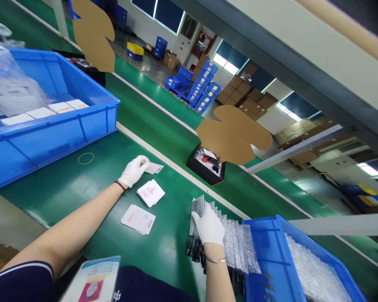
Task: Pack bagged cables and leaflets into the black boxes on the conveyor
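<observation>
Pinching small white slips [155,168], the left hand [134,171] in the head view has its fingers bent together at one end of them; whether they have one slip or the whole pile, I cannot tell. The right hand [208,226] lies over a row of bubble-wrapped packs [234,239], thumb spread away from the other fingers, which touch the wrap; whether they grip a pack is unclear.

What looks done is the laying out. Two piles of printed cards sit on the tabletop [173,230] nearer the body than the left fingers: one stack [151,193] just beside them, another [138,219] a little further back. The packs line up under and to the right of the right fingers, dark ends towards the body.

Beyond the right fingers, across a pale strip, stands a black box [204,171] with its brown flap [234,134] raised and some items inside (too small to name surely).

I judge the work partway along: slips, both card piles and the row of packs all lie outside that box, which is not closed. More wrapped packs [316,270] fill a blue bin [264,251] to the right of the right fingers, so plenty seems left.
</observation>
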`<state>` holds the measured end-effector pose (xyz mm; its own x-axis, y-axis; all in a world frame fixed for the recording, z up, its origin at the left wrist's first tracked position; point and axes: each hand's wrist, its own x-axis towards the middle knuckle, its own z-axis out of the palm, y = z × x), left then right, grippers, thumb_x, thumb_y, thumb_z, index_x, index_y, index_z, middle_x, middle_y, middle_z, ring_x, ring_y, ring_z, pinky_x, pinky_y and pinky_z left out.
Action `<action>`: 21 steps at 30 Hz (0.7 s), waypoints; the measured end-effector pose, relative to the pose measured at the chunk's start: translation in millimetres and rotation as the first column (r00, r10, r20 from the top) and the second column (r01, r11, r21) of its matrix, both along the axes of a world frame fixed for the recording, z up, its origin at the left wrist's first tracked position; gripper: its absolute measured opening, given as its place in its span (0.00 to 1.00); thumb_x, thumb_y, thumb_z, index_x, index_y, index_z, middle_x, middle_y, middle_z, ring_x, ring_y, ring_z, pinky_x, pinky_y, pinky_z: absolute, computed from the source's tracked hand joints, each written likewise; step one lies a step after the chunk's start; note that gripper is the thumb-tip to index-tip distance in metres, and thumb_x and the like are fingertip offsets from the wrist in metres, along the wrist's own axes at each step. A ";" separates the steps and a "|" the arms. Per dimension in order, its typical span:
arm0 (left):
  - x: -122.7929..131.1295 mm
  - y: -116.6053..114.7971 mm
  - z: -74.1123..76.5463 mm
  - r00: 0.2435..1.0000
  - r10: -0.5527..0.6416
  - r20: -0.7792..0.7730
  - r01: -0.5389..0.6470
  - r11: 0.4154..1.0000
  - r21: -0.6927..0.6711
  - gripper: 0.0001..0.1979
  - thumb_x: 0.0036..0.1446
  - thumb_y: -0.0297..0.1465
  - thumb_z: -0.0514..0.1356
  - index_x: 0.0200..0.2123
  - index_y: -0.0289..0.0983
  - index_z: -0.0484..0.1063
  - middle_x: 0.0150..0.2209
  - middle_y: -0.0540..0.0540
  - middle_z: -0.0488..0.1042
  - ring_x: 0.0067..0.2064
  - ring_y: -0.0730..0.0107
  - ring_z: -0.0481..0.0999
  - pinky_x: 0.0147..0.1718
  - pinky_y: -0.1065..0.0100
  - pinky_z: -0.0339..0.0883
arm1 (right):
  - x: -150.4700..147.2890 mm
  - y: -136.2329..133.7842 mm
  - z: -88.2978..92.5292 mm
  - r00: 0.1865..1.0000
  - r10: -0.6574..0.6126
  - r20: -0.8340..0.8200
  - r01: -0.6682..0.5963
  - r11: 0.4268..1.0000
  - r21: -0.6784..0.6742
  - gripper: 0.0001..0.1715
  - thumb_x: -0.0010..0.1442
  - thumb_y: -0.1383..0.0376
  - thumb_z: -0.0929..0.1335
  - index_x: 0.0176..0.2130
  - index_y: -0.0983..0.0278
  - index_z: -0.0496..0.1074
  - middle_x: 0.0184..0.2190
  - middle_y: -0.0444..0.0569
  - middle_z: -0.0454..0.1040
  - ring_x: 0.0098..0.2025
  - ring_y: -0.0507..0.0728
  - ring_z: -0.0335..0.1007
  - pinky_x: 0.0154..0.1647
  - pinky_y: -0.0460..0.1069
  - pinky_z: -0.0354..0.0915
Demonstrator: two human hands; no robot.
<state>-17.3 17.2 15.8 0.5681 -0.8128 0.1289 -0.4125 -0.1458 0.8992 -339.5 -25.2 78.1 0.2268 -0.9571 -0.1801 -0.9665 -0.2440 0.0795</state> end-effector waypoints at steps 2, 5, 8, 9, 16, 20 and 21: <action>1.2 -0.6 -6.5 0.989 -0.134 0.063 0.125 0.983 0.131 0.15 0.54 0.39 0.55 0.41 0.38 0.70 0.39 0.46 0.73 0.40 0.62 0.71 0.39 0.66 0.64 | -1.3 -1.1 -0.3 1.000 0.007 -0.012 -0.008 0.999 -0.038 0.33 0.60 0.54 0.66 0.59 0.65 0.57 0.41 0.57 0.70 0.38 0.63 0.70 0.34 0.52 0.63; 1.2 -1.6 -9.5 0.967 -0.227 0.112 0.202 0.959 0.199 0.16 0.54 0.38 0.54 0.44 0.40 0.72 0.42 0.46 0.73 0.42 0.59 0.71 0.42 0.65 0.64 | -6.2 -0.4 -5.9 0.996 0.079 -0.052 -0.087 0.981 -0.176 0.34 0.57 0.55 0.69 0.58 0.65 0.60 0.50 0.60 0.65 0.45 0.65 0.66 0.40 0.53 0.63; -0.4 -1.6 -3.2 0.979 -0.162 0.120 0.148 0.982 0.117 0.15 0.55 0.39 0.54 0.42 0.40 0.73 0.42 0.46 0.73 0.43 0.60 0.71 0.43 0.65 0.64 | -12.7 1.4 -14.2 0.995 0.093 -0.041 -0.100 0.969 -0.226 0.26 0.56 0.55 0.70 0.50 0.65 0.68 0.54 0.60 0.61 0.52 0.67 0.60 0.45 0.54 0.61; -0.6 -1.6 -0.5 0.983 -0.122 0.138 0.116 0.992 0.051 0.14 0.56 0.40 0.53 0.40 0.39 0.73 0.42 0.46 0.73 0.43 0.60 0.71 0.44 0.65 0.64 | -14.3 1.7 -16.6 0.996 0.081 -0.029 -0.085 0.969 -0.234 0.25 0.57 0.54 0.69 0.48 0.67 0.69 0.54 0.61 0.61 0.52 0.68 0.59 0.47 0.55 0.61; 8.6 -4.0 -12.0 0.933 -0.226 0.279 0.235 0.972 0.003 0.15 0.58 0.41 0.51 0.33 0.41 0.74 0.39 0.47 0.73 0.44 0.59 0.70 0.48 0.61 0.62 | -2.9 8.8 -15.5 0.983 0.170 -0.068 -0.182 0.938 -0.294 0.19 0.54 0.57 0.70 0.39 0.70 0.72 0.58 0.65 0.57 0.62 0.76 0.43 0.59 0.66 0.46; 9.6 -5.7 -18.3 0.954 -0.248 0.168 0.249 0.968 0.011 0.14 0.57 0.43 0.52 0.33 0.43 0.74 0.43 0.48 0.72 0.49 0.58 0.68 0.54 0.60 0.59 | 7.3 15.7 -16.3 0.985 0.172 0.036 -0.167 0.980 -0.113 0.27 0.58 0.68 0.64 0.57 0.66 0.62 0.46 0.58 0.70 0.44 0.64 0.69 0.46 0.56 0.64; 8.7 -5.9 -16.5 0.969 -0.220 0.112 0.222 0.975 -0.006 0.15 0.56 0.44 0.53 0.33 0.43 0.73 0.45 0.48 0.72 0.50 0.58 0.68 0.55 0.59 0.57 | 8.3 15.1 -18.1 0.989 0.140 0.051 -0.137 0.989 -0.061 0.31 0.59 0.68 0.63 0.60 0.66 0.57 0.43 0.57 0.72 0.39 0.62 0.71 0.42 0.54 0.66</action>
<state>-8.5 11.4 -0.8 0.3559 -0.9135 0.1971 -0.5294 -0.0233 0.8481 -331.2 -10.1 60.0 0.3660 -0.9242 -0.1091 -0.9270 -0.3724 0.0447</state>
